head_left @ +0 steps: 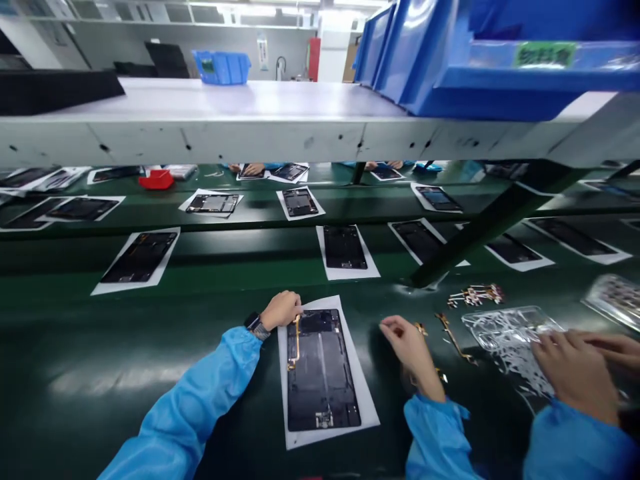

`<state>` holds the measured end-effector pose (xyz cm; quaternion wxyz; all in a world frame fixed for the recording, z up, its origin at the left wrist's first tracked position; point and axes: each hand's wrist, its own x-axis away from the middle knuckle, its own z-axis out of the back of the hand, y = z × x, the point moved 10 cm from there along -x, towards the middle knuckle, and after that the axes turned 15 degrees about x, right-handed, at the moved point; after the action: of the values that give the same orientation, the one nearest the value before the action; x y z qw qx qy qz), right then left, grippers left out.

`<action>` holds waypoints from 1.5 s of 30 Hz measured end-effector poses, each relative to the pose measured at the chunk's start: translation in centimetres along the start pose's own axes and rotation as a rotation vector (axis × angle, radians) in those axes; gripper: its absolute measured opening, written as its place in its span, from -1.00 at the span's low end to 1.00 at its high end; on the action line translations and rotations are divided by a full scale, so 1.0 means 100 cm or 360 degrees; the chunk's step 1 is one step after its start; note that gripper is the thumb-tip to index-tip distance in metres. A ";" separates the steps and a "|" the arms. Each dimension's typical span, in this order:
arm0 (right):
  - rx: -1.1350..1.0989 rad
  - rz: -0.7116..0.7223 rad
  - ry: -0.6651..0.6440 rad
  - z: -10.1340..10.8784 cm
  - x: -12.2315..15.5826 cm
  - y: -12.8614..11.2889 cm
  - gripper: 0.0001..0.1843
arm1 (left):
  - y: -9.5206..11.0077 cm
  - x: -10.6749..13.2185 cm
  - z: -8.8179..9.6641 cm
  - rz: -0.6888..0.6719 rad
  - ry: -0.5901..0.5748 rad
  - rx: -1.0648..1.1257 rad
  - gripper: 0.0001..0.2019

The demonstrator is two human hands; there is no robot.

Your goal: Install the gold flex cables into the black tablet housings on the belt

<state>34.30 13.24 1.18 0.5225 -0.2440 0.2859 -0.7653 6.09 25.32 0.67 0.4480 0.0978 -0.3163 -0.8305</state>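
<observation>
A dark tablet housing lies on a white sheet on the green bench in front of me. Along its upper left side runs a thin gold flex cable. My left hand, with a dark watch at the wrist, is closed at the housing's upper left corner by the cable's top end. What its fingertips grip is hidden. Right of the sheet, my right hand is raised in a pinch, thumb and forefinger together. Anything between them is too small to make out. A loose flex cable lies beyond it.
At right, a co-worker's hands are over a clear plastic tray and white strips. A pile of small flex cables lies behind. A dark slanted post supports the shelf ahead. More tablet housings line the belt.
</observation>
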 end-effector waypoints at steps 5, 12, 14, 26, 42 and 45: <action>0.0547 -0.0041 0.0088 0.026 -0.020 0.051 -0.81 | -0.037 -0.031 0.051 0.0196 0.0041 -0.0041 -0.90; 0.0307 0.0261 0.0135 0.018 -0.010 0.025 -0.82 | -0.079 -0.092 0.202 0.0398 0.0292 -0.0332 -0.72; 0.0209 0.0230 0.0083 0.019 -0.010 0.030 -0.84 | -0.072 -0.103 0.219 0.0382 0.0337 -0.0393 -0.70; -0.0091 0.0234 -0.0023 0.015 -0.012 0.032 -0.85 | 0.054 -0.157 0.009 -0.0256 -0.0147 -0.0446 -0.70; -0.0385 0.0296 -0.0219 -0.010 -0.016 0.033 -0.96 | 0.061 -0.146 -0.002 -0.0128 -0.0136 -0.0751 -0.74; -0.0374 0.0242 -0.0152 -0.006 -0.015 0.033 -0.84 | 0.072 -0.137 0.007 -0.0180 -0.0100 -0.0763 -0.82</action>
<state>36.53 13.85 -1.67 0.5598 -0.3173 0.3659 -0.6724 18.63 33.78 3.94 0.4011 -0.0196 -0.1181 -0.9082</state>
